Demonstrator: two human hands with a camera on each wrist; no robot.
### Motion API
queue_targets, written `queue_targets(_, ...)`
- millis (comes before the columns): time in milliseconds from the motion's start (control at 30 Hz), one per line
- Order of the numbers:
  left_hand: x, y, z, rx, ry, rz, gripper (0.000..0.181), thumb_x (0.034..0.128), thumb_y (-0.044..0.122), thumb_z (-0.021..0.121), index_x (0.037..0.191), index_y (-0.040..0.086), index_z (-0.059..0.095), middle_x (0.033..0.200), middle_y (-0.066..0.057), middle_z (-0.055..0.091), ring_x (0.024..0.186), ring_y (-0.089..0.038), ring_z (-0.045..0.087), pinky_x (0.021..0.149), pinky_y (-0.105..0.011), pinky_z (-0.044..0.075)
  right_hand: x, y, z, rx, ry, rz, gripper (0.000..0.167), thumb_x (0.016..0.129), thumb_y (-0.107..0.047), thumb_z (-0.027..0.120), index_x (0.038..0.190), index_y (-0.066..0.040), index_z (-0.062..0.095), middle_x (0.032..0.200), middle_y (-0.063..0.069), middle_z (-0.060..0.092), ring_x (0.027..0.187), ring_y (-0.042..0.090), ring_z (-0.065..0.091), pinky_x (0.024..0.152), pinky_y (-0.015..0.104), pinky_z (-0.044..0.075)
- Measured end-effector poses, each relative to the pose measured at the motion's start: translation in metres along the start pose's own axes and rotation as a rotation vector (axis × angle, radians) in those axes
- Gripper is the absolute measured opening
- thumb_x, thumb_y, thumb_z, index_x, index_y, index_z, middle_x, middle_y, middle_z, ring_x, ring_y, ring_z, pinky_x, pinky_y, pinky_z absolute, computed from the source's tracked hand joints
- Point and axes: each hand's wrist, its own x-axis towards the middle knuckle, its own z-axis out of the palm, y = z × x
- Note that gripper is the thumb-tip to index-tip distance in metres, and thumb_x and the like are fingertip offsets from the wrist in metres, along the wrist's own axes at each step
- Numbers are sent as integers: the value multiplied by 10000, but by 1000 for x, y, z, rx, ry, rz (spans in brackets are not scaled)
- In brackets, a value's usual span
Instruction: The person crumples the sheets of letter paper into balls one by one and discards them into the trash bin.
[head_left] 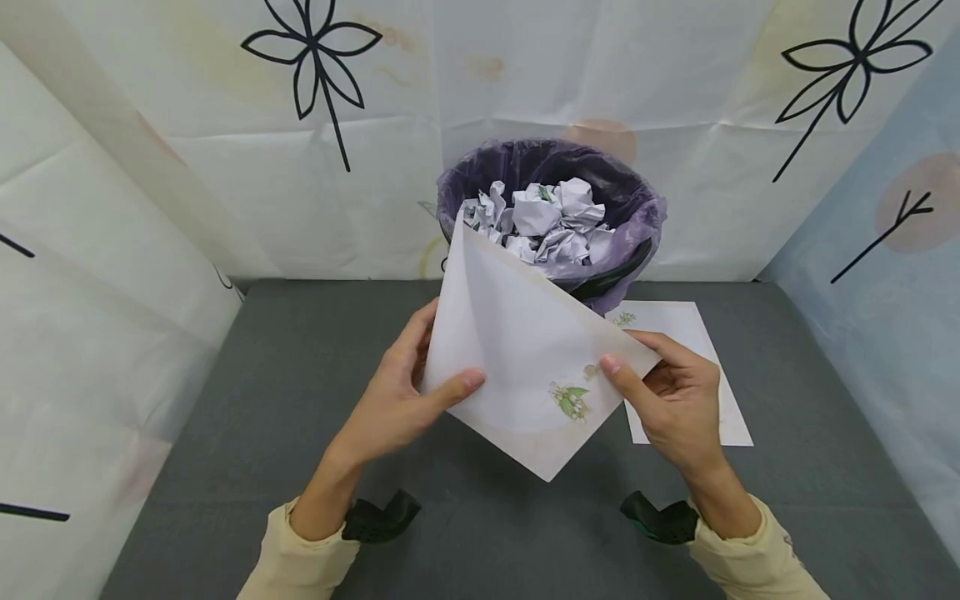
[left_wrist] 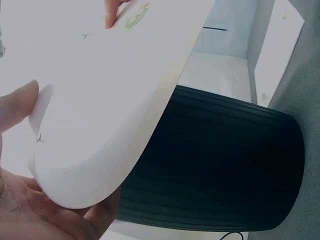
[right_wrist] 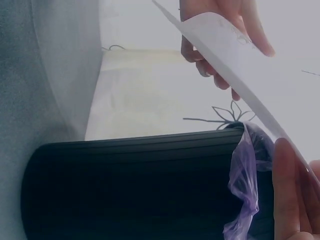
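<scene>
A white sheet of paper (head_left: pixel 517 333) with a small printed flower is held up in front of the bin, tilted, one corner pointing down. The left hand (head_left: pixel 393 404) grips its left edge, thumb on the near face and fingers behind. At the right corner, the right hand (head_left: pixel 678 396) pinches the sheet between thumb and fingers. In the left wrist view the paper bends into a curve (left_wrist: pixel 85 185) by the left hand. Behind it stands a dark ribbed bin (left_wrist: pixel 215 160) with a purple plastic liner (head_left: pixel 645 212), holding several crumpled paper balls (head_left: pixel 558 208).
Another printed sheet (head_left: pixel 682 321) lies on the grey table (head_left: pixel 315 333) to the bin's right, partly hidden by the right hand. Patterned white cloth walls (head_left: pixel 187 192) enclose the back and sides. Black camera mounts (head_left: pixel 382 517) sit at both wrists.
</scene>
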Motion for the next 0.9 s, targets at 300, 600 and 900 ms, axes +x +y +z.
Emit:
queue_targets(300,0,2,19,208,68,13,681,1069,251,473,1634,230,95,1384,-110,462,1121,-243,580,853,-441,556,0,-3,6,-5,-12,21,235,868,177,655,1103,177,661,941,109,755,725,163,740,633,237,590)
queue_targets(600,1,4,20,130,95,-25,631,1006,171,622,1560,121,325,1316,-105,551,1084,-255,615,803,-433,587,2,-8,9,-10,-20,17,252,825,240,621,1072,200,649,945,123,750,733,159,739,642,239,591)
queue_targets(900,3,4,19,-67,59,-46,446,944,23,689,1294,8,412,1246,-196,621,1039,-316,702,783,-441,608,2,-14,7,-8,-72,-1,260,911,162,594,1159,128,665,1036,95,737,815,141,732,680,214,582)
